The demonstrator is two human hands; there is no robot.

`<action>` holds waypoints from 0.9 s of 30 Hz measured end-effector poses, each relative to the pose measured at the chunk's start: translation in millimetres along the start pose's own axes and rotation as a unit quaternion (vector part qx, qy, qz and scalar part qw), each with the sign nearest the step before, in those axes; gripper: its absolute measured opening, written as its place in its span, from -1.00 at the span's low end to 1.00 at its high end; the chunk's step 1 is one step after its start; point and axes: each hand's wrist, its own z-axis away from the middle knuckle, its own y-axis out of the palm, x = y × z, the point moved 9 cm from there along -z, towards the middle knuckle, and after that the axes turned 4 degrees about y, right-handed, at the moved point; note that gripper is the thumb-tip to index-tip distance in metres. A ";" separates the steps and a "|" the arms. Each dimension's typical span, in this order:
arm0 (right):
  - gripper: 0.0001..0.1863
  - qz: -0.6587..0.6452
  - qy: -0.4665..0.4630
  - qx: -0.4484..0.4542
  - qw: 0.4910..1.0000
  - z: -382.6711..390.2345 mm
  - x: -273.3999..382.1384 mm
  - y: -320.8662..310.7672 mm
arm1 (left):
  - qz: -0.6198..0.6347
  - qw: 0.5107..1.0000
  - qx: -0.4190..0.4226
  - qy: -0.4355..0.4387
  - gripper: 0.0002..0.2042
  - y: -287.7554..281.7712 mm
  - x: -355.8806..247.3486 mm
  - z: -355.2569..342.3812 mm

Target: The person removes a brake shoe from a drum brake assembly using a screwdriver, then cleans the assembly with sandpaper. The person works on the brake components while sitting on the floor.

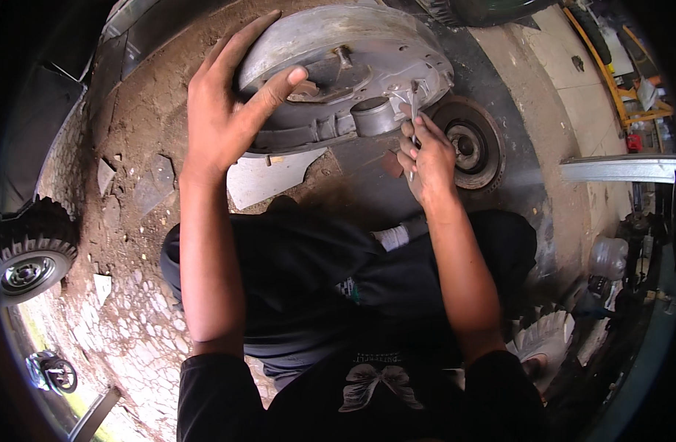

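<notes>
A large round grey metal housing [323, 74], with a ribbed casting and a cylindrical bore on its face, is tilted up in front of me at the top. My left hand [231, 103] grips its left side, fingers over the rim and thumb across the face. My right hand [430, 151] is closed round a slim silver metal tool [413, 103], which looks like a spanner. The tool's upper end is at a bracket on the housing's right, beside the bore. Behind my right hand a rusty disc [476, 155] with a hub lies on a dark mat [529, 206].
A treaded tyre with steel rim [29, 272] is at the left, a small wheel [62, 376] lower left. A white scrap sheet [261, 177] and broken pieces lie on the dirt floor. At the right are a metal rail [621, 168], an orange frame [629, 114] and a plastic bottle [607, 258].
</notes>
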 end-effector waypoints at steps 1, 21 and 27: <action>-0.65 -0.077 0.039 0.001 0.996 -5.4 -1.8 6.3 | 0.018 1.000 0.004 -0.016 -0.32 -0.3 -0.2 0.0; -0.73 -0.566 0.201 -0.096 0.794 -34.8 -88.2 18.7 | 0.006 1.000 -0.023 -0.013 -0.38 -1.5 4.0 -1.2; -0.69 -0.324 0.219 -0.110 0.914 34.7 -180.9 -19.3 | 0.013 0.999 -0.048 0.010 -0.40 -5.8 3.4 -3.1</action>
